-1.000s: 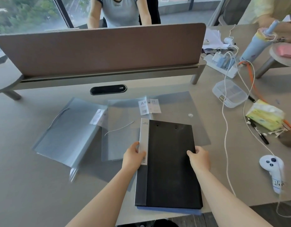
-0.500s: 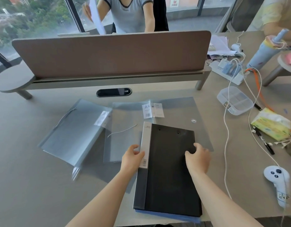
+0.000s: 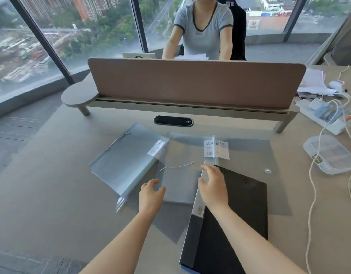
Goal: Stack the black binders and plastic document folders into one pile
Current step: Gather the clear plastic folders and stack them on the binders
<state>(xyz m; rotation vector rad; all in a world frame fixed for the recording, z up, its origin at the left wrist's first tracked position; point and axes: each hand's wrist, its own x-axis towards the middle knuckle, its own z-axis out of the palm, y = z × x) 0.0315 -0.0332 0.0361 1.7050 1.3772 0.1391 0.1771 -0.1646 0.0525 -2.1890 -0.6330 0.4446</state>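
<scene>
A black binder lies flat at the table's front edge, with a blue edge showing beneath its near corner. To its left lie translucent grey plastic folders: one in the middle with an "A4" label, one tilted further left, and a large sheet under the binder. My left hand hovers with fingers apart over the middle folder's near left edge. Above the binder's far left corner, my right hand has its fingers spread and holds nothing.
A brown desk divider stands across the back, a person seated behind it. A clear plastic box, a white cable, a power strip and papers crowd the right side. The table's left edge drops to the floor.
Both hands have let go of the black binder's sides and moved left and forward, toward the grey folders. The head has turned left and up.
</scene>
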